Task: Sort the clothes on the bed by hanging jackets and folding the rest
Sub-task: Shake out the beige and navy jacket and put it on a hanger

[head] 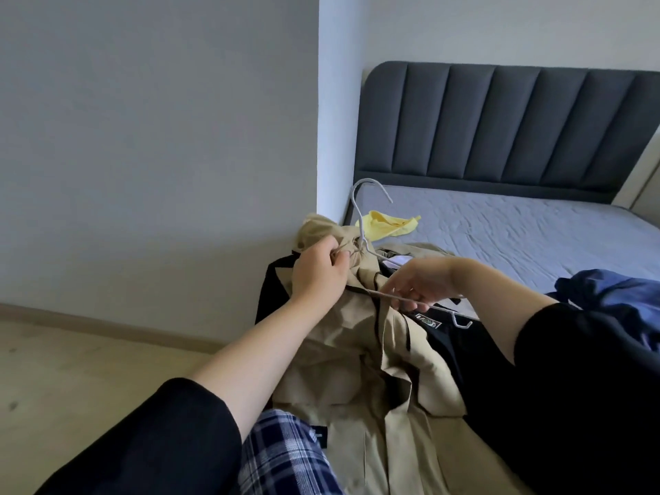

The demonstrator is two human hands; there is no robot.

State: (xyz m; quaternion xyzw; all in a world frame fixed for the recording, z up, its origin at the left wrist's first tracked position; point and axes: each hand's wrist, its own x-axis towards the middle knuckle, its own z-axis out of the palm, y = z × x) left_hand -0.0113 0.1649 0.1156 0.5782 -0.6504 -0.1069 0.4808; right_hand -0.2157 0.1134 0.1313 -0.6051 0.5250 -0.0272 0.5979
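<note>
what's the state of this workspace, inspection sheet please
surface: bed, grey and wrinkled
job's things: tan jacket at the bed's near edge, hanger partly in it; yellow garment farther back; blue garment at right; black garment beside the jacket
clutter: nothing seen
grips: left grip pinches the jacket's collar by the hanger's neck; right grip holds the hanger's bar
cables: nothing seen
surroundings: padded headboard, grey wall, wood floor
</note>
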